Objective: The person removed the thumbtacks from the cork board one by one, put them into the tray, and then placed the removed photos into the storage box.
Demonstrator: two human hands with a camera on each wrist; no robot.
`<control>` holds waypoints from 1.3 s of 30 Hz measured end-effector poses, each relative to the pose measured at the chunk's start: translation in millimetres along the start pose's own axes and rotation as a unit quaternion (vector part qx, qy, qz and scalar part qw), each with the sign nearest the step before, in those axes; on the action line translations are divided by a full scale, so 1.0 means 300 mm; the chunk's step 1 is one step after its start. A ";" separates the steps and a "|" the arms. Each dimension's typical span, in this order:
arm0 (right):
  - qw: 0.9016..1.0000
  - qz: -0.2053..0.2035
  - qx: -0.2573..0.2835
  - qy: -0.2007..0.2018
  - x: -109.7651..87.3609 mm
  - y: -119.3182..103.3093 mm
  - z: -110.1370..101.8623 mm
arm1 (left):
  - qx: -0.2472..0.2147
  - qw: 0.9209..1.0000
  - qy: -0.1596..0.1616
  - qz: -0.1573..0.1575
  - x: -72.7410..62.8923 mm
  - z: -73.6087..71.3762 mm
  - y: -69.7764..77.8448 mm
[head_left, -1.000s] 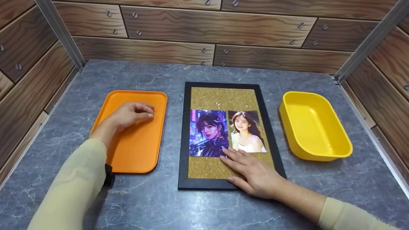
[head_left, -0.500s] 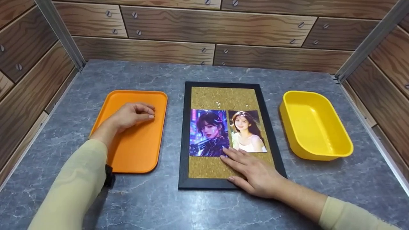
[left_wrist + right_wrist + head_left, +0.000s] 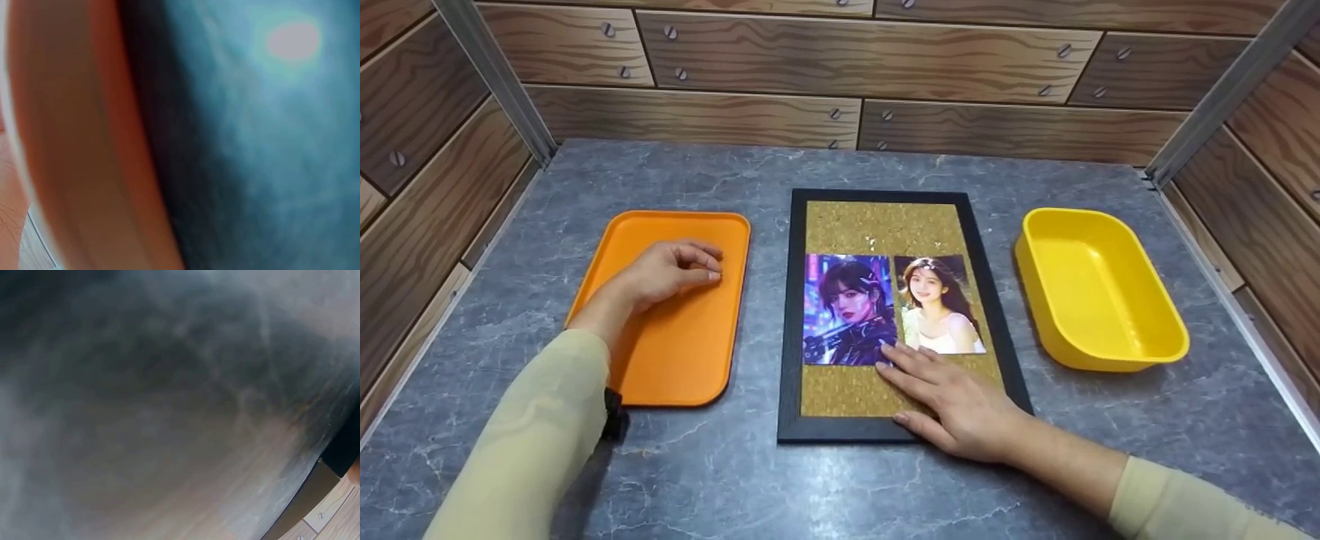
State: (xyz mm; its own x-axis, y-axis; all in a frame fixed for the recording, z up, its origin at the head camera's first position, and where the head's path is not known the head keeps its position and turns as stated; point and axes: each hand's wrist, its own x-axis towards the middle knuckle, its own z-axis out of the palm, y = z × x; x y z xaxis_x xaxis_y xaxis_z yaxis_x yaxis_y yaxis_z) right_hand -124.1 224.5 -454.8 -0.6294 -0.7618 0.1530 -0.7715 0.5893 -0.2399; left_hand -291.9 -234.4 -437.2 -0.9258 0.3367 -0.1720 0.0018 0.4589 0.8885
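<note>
In the head view my left hand (image 3: 667, 271) rests over the orange tray (image 3: 682, 367), fingers loosely bent, with nothing visible in them. My right hand (image 3: 960, 405) lies spread over the lower right of a black frame (image 3: 790, 337) with a cork-like panel (image 3: 847, 394). Two pictures sit side by side on that panel: a purple-blue portrait print (image 3: 847, 311) and a photo of a person in white (image 3: 937, 307). My right fingertips touch the prints' lower edges. The left wrist view shows the blurred tray edge (image 3: 73, 135); the right one catches a dark frame corner (image 3: 346, 444).
A deep yellow container (image 3: 1095, 292) stands to the right of the frame. All rest on a grey marbled tabletop (image 3: 697, 480). Wood-patterned walls (image 3: 780, 67) with metal corner posts (image 3: 506, 97) close in the back and sides.
The head view has shifted very slightly. Both hands, the tray, the frame and the pictures stay in place.
</note>
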 end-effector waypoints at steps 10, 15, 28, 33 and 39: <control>1.000 -0.007 -0.003 0.006 0.000 -0.001 0.002 | 0.007 1.000 0.001 -0.004 0.004 0.001 -0.009; 1.000 -0.006 -0.003 0.008 0.000 -0.003 0.003 | 0.013 1.000 -0.003 -0.002 0.005 -0.002 -0.013; 1.000 -0.008 -0.001 0.009 -0.002 0.000 0.004 | 0.000 1.000 -0.006 -0.005 0.002 -0.001 -0.006; 1.000 -0.008 0.000 0.010 0.000 -0.001 0.004 | -0.013 1.000 -0.007 -0.005 -0.001 -0.003 -0.002; 1.000 0.002 0.001 0.000 -0.001 -0.003 0.003 | -0.024 1.000 -0.007 -0.010 -0.003 -0.004 0.004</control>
State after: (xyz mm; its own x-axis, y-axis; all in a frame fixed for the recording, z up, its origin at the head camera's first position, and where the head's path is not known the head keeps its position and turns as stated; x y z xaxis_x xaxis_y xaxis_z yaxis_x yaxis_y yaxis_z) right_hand -123.2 224.2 -455.5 -0.6329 -0.7590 0.1528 -0.7686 0.5922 -0.2419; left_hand -291.5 -234.9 -435.4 -0.9204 0.3385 -0.1958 -0.0359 0.4253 0.9043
